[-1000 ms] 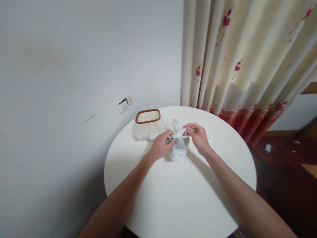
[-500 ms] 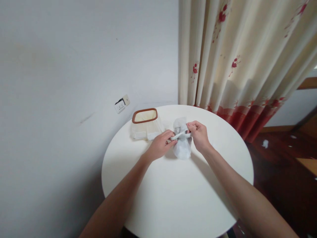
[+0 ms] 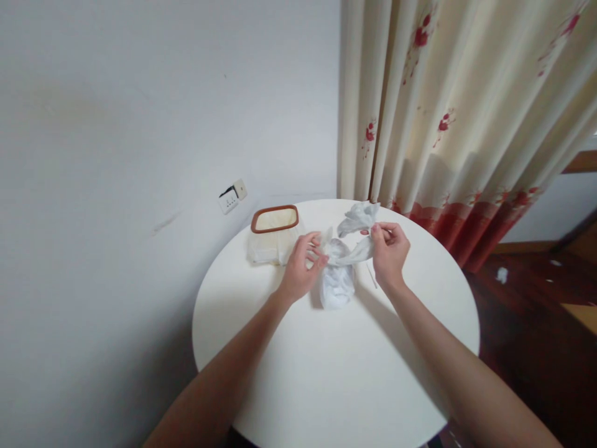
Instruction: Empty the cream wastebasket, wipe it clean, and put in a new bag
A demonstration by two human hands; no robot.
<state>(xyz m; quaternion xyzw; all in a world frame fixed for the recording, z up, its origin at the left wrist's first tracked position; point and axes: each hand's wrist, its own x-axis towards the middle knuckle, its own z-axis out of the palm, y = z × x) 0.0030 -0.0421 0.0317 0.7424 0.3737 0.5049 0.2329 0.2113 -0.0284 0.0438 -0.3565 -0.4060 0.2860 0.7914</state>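
A thin whitish plastic bag sits bunched on the round white table, its top gathered and pulled out sideways. On its left, my left hand has its fingers curled at a piece of the bag's upper part. My right hand pinches the other side of the gathered plastic, with a crumpled tuft standing above the fingers. What the bag holds, if anything, is hidden. Close to my right hand, a thin pale strip lies on the table.
A small bin with a brown rim and pale liner stands at the back left of the table. Behind are a wall with a socket and a long floral curtain. Scraps lie on the floor at right.
My hands have moved apart, the right one to the right. The bag's top has been drawn out wide toward the right, and the pale strip on the table now shows.
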